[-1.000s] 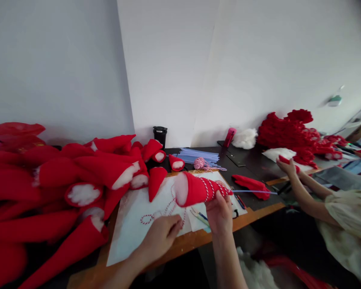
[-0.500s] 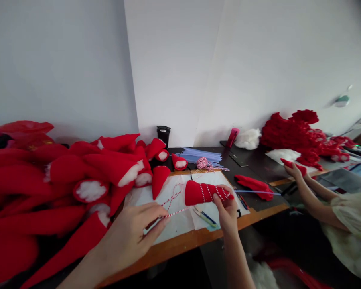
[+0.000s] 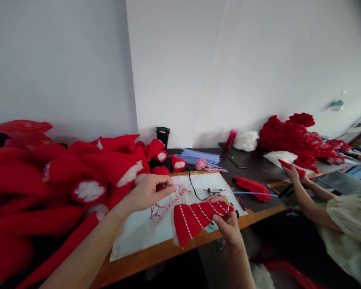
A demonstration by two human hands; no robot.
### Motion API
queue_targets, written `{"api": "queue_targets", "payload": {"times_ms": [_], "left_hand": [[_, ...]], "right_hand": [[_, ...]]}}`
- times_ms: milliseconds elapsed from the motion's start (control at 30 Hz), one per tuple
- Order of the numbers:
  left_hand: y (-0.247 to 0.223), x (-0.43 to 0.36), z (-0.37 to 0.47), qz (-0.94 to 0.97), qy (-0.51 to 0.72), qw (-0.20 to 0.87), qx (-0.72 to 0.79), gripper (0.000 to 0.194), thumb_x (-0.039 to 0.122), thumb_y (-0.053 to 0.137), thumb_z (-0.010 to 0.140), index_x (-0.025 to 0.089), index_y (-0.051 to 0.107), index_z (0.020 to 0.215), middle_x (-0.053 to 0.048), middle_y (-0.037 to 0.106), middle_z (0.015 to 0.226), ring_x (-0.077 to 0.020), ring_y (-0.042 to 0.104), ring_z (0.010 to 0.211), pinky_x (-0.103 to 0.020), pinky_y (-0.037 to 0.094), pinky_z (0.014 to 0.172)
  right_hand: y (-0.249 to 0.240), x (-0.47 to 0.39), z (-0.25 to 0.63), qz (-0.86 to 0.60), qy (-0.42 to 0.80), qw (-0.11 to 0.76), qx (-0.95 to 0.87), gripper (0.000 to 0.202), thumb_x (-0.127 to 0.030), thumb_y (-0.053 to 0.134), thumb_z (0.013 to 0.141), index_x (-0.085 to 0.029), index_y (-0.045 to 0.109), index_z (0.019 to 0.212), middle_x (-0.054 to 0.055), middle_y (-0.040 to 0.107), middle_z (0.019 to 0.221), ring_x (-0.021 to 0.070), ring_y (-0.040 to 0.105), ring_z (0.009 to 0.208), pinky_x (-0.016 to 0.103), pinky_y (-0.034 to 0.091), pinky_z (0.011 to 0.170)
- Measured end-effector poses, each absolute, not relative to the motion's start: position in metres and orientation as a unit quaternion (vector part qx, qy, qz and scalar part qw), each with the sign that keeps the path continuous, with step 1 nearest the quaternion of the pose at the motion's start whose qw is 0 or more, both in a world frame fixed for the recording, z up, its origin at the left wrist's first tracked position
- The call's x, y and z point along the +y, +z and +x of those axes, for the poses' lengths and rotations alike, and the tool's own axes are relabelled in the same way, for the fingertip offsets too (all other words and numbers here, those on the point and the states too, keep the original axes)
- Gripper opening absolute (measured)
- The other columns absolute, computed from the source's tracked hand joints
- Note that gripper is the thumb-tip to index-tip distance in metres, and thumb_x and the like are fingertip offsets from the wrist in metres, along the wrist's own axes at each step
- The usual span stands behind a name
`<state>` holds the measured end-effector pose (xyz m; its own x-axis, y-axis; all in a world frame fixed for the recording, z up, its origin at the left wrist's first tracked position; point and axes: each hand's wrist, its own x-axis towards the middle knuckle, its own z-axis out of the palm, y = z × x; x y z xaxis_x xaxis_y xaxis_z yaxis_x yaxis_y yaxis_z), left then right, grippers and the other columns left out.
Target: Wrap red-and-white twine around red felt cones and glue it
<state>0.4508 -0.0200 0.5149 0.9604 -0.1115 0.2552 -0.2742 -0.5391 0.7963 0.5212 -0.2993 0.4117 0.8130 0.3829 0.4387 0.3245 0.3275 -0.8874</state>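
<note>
Your right hand (image 3: 227, 226) grips a red felt cone (image 3: 193, 224) above the desk (image 3: 147, 257) front edge; your left hand (image 3: 149, 192) pinches its red-and-white twisted cord (image 3: 183, 216). Slackening could let the cord slip loose.

Saw 1 black lidded cup (image 3: 163, 137) upright at the tabletop's (image 3: 254, 161) back edge, near the pale wall (image 3: 171, 76). Farther right along that edge, spotted 1 pink cylinder (image 3: 231, 139), tilted, just beside a clump of white fluff (image 3: 246, 141), then a heap of dark-red fabric (image 3: 281, 135). Beyond the front edge, at right, noticed another person's pale shirt (image 3: 350, 214). Higher up, made out a white-and-green fixture (image 3: 337, 105) on the wall.
</note>
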Motion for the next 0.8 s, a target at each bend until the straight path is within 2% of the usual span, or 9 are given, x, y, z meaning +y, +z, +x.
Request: {"api": "queue_targets", "payload": {"times_ms": [200, 267, 367, 433, 500, 633, 700, 800], "left_hand": [[0.479, -0.034, 0.451, 0.853, 0.073, 0.502, -0.118, 0.035, 0.045, 0.056, 0.093, 0.015, 0.062, 0.075, 0.004, 0.049, 0.062, -0.0089, 0.039, 0.056, -0.021, 0.03, 0.051], [0.467, -0.043, 0.447, 0.847, 0.075, 0.513, -0.117, 0.036, 0.046, 0.056, 0.094, 0.015, 0.062, 0.076, 0.005, 0.049, 0.061, -0.0088, 0.039, 0.055, -0.021, 0.03, 0.05], [0.448, -0.058, 0.439, 0.836, 0.099, 0.529, -0.112, 0.036, 0.046, 0.055, 0.095, 0.015, 0.063, 0.079, 0.004, 0.05, 0.062, -0.009, 0.04, 0.055, -0.02, 0.031, 0.049], [0.436, -0.069, 0.432, 0.827, 0.129, 0.537, -0.105, 0.032, 0.044, 0.054, 0.096, 0.015, 0.063, 0.086, 0.004, 0.049, 0.062, -0.009, 0.041, 0.054, -0.02, 0.031, 0.049], [0.427, -0.079, 0.425, 0.818, 0.17, 0.541, -0.097, 0.026, 0.039, 0.052, 0.098, 0.016, 0.062, 0.093, 0.005, 0.048, 0.063, -0.0091, 0.043, 0.054, -0.019, 0.032, 0.049], [0.414, -0.095, 0.413, 0.795, 0.263, 0.534, -0.118, 0.014, 0.026, 0.049, 0.1, 0.019, 0.06, 0.095, 0.0, 0.058, 0.075, -0.0119, 0.053, 0.065, -0.022, 0.044, 0.061], [0.408, -0.1, 0.408, 0.785, 0.307, 0.514, -0.161, 0.016, 0.02, 0.047, 0.099, 0.02, 0.063, 0.099, -0.003, 0.061, 0.082, -0.0142, 0.058, 0.073, -0.025, 0.048, 0.066], [0.397, -0.106, 0.401, 0.792, 0.404, 0.398, -0.226, 0.028, 0.012, 0.048, 0.096, 0.021, 0.066, 0.114, -0.007, 0.063, 0.091, -0.0148, 0.06, 0.076, -0.025, 0.052, 0.068]], "right_hand": [[0.41, -0.284, 0.519, -0.452, 0.06, 0.854, -0.25, 0.044, -0.048, 0.08, 0.067, -0.029, 0.064, 0.103, 0.007, 0.066, 0.095, 0.0261, 0.064, 0.082, 0.041, 0.052, 0.075], [0.408, -0.274, 0.516, -0.425, 0.069, 0.879, -0.207, 0.048, -0.051, 0.078, 0.068, -0.031, 0.061, 0.11, 0.007, 0.066, 0.097, 0.0272, 0.065, 0.083, 0.046, 0.053, 0.079], [0.402, -0.259, 0.512, -0.397, 0.078, 0.902, -0.15, 0.045, -0.052, 0.068, 0.078, -0.036, 0.059, 0.118, 0.005, 0.065, 0.103, 0.0257, 0.064, 0.088, 0.049, 0.051, 0.087], [0.397, -0.249, 0.51, -0.374, 0.099, 0.912, -0.134, 0.041, -0.055, 0.062, 0.082, -0.038, 0.06, 0.12, 0.004, 0.063, 0.104, 0.0228, 0.063, 0.088, 0.045, 0.053, 0.086], [0.394, -0.24, 0.509, -0.308, 0.126, 0.933, -0.139, 0.039, -0.052, 0.061, 0.084, -0.039, 0.06, 0.121, 0.002, 0.063, 0.103, 0.0182, 0.063, 0.085, 0.036, 0.055, 0.079], [0.387, -0.222, 0.513, -0.054, 0.164, 0.968, -0.18, 0.032, -0.033, 0.059, 0.094, -0.036, 0.058, 0.126, -0.003, 0.065, 0.096, 0.0079, 0.065, 0.08, 0.017, 0.054, 0.067], [0.382, -0.213, 0.518, 0.005, 0.168, 0.967, -0.191, 0.028, -0.029, 0.05, 0.101, -0.036, 0.058, 0.127, -0.005, 0.066, 0.091, 0.0052, 0.066, 0.073, 0.014, 0.054, 0.061], [0.374, -0.201, 0.522, 0.033, 0.156, 0.966, -0.201, 0.032, -0.032, 0.04, 0.106, -0.034, 0.054, 0.135, -0.006, 0.068, 0.089, 0.0038, 0.068, 0.069, 0.012, 0.054, 0.06]]}}
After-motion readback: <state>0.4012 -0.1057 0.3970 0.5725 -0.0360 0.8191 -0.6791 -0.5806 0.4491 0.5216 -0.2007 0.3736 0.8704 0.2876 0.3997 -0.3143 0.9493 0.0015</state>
